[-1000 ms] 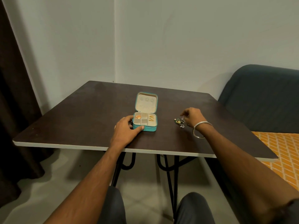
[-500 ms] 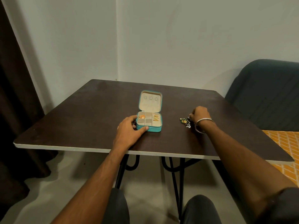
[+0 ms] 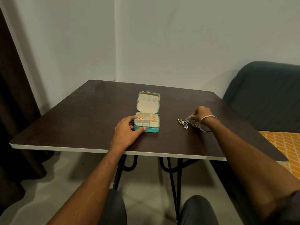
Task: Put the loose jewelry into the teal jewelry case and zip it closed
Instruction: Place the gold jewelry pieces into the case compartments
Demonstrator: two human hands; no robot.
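At the left of the dark brown wooden bench [image 3: 68, 120], the left hand [image 3: 125, 132] rested against the near left corner of the small square teal zip-up jewelry case [image 3: 146, 125], its fingers [image 3: 141, 129] spread around that corner, thumb along the front wall, steadying it rather than gripping hard. That case sat near the middle of the bench with its lid [image 3: 148, 102] standing upright, cream lining showing. Gold pieces [image 3: 139, 117] lay in the far left compartment and more in the right-hand column [image 3: 153, 118]; the middle cells looked bare.

Further right, well apart from the case, a little heap of loose green, gold and silver jewelry [image 3: 185, 122] lay on the bench. Over it the right hand [image 3: 200, 113], a silver bangle [image 3: 207, 123] on its wrist, had its fingers pinched together at the heap's edge; whether they had closed on a piece, I could not tell.

Such pieces were likely light, small and prone to tangle, so a fingertip pinch on one solid body, not a dangling chain, seemed wisest. Being soft-sided and light, the case would probably slide unless held.
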